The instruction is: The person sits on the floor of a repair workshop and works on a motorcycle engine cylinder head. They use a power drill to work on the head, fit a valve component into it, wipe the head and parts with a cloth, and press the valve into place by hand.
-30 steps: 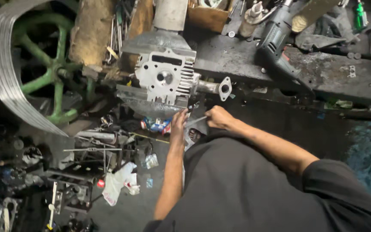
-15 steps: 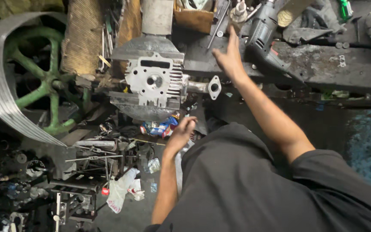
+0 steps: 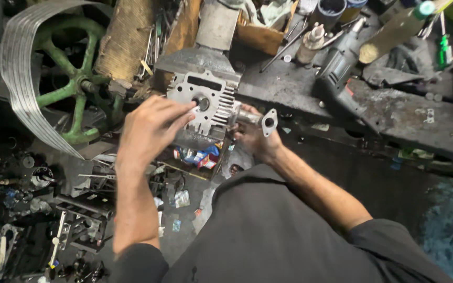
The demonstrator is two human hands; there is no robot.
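Our left hand (image 3: 150,128) presses closed fingertips into the central bore of the finned cylinder head (image 3: 203,99) at the surface (image 3: 394,112) edge. Our right hand (image 3: 252,141) grips its flanged pipe (image 3: 260,119) from below; we judge a firm brace there keeps the head from turning.

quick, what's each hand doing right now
Left hand: fingertips pinched at the round hole in the face of the finned metal engine part; what they pinch cannot be told.
Right hand: closed on the part's flanged side pipe.

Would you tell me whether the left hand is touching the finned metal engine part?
Touching. The head view shows the left hand with its fingertips laid on the face of the finned engine part, right at the round bore, with no gap visible.
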